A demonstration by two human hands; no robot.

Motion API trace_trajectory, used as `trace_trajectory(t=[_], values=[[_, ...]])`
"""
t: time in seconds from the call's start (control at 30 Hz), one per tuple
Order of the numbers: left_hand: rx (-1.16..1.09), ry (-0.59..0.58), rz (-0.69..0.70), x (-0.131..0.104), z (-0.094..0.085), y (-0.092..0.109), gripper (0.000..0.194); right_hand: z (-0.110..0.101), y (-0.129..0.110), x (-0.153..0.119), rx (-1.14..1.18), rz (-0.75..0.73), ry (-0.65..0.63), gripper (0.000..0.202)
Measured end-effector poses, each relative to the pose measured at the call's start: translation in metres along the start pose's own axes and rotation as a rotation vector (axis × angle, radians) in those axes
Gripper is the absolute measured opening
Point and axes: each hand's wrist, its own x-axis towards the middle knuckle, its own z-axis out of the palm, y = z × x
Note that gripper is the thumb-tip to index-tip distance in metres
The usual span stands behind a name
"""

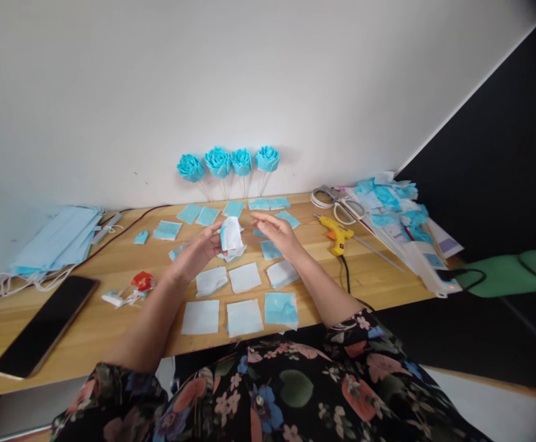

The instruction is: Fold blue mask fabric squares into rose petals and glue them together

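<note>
At the frame's centre, a folded piece (pixel 231 234) is held in the left hand (pixel 198 250), the right hand (pixel 277 234) is loosely curled beside it, its grip unclear, and squares (pixel 244 277) below could be dragged askew by low-passing wrists.

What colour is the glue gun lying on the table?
Yellow; the glue gun shows best in the head view.

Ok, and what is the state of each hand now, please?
Left hand: closed on a white-and-blue folded piece.
Right hand: partly open, apart from the piece, with nothing visibly held.
</note>
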Motion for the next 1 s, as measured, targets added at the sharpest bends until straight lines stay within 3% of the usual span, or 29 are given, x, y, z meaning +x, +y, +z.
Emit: trace_trajectory(t=[0.1, 0.37, 0.63, 0.83, 1.0], values=[[0.045, -0.026, -0.020, -0.002, 0.003, -0.001, 0.061, 0.004, -0.003, -0.003, 0.001, 0.009, -0.027, 0.038], [0.212, -0.043, -0.024, -0.006, 0.004, -0.001, 0.056, 0.007, -0.003, -0.005, 0.002, 0.031, -0.082, 0.034], [0.462, -0.126, -0.032, -0.003, -0.002, -0.003, 0.071, 0.010, -0.002, -0.005, -0.185, 0.014, -0.114, 0.027], [0.533, -0.051, 0.009, -0.004, 0.002, -0.001, 0.069, 0.012, 0.005, -0.004, -0.197, -0.010, -0.056, 0.026], [0.587, -0.002, 0.005, -0.006, 0.009, 0.002, 0.073, 0.010, 0.003, -0.006, -0.142, -0.090, -0.075, 0.038]])
